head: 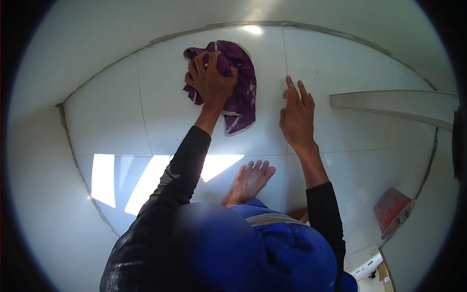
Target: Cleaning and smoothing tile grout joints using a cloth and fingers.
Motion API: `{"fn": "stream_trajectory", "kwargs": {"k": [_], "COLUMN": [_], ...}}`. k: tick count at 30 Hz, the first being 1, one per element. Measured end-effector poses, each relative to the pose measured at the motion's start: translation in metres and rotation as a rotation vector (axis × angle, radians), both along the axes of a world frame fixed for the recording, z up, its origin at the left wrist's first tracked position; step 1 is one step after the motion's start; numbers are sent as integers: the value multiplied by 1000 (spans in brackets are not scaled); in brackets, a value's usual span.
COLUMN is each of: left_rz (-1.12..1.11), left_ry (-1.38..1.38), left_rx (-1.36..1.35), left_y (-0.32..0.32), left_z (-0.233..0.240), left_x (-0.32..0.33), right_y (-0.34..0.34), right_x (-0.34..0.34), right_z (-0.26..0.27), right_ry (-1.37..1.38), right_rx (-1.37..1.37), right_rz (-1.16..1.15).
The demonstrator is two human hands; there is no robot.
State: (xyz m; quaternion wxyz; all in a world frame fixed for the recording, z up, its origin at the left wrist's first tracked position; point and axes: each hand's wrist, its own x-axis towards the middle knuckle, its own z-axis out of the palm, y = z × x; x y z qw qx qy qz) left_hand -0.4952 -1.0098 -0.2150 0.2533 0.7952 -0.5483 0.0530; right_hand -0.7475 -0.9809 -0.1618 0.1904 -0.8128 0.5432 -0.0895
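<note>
My left hand (211,82) grips a bunched part of a purple cloth (246,87) with a pale frayed edge and whitish smears. The rest of the cloth lies spread on the white floor tiles (175,120), to the right of that hand. My right hand (297,115) holds nothing and has its fingers apart. Its index fingertip is at the thin joint (285,58) between two tiles; whether it touches the floor, I cannot tell.
A red bucket (392,211), crusted with residue, is by the right wall. From the right juts a long pale panel (394,100). Rough grey gaps (219,25) line the floor's edges. My bare foot (250,182) stands below the cloth, near bright sunlight patches (146,186).
</note>
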Motion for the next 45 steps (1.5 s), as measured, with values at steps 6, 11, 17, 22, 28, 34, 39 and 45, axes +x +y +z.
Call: {"fn": "stream_trajectory", "kwargs": {"k": [6, 11, 17, 22, 28, 34, 39, 45], "left_rz": [18, 23, 25, 28, 18, 22, -91, -612], "left_ry": [-22, -15, -1, -21, -17, 4, 284, 1088], "left_rx": [-23, -16, 4, -7, -9, -8, -126, -141], "left_y": [-5, -7, -5, -7, -7, -7, -1, 111], "left_z": [-4, -2, -1, 1, 5, 3, 28, 73], "left_x": [1, 1, 0, -2, 0, -1, 4, -103], "right_y": [-72, -72, 4, -35, -105, 41, 76, 88], "right_x": [30, 34, 8, 24, 42, -5, -18, 26], "right_z": [-22, -27, -17, -22, -28, 12, 35, 47], "right_ry": [61, 277, 291, 199, 212, 285, -269, -1299], "right_rx": [-96, -82, -27, -37, -132, 53, 248, 925], "right_rz": [-42, -15, -6, -64, -73, 39, -171, -554]}}
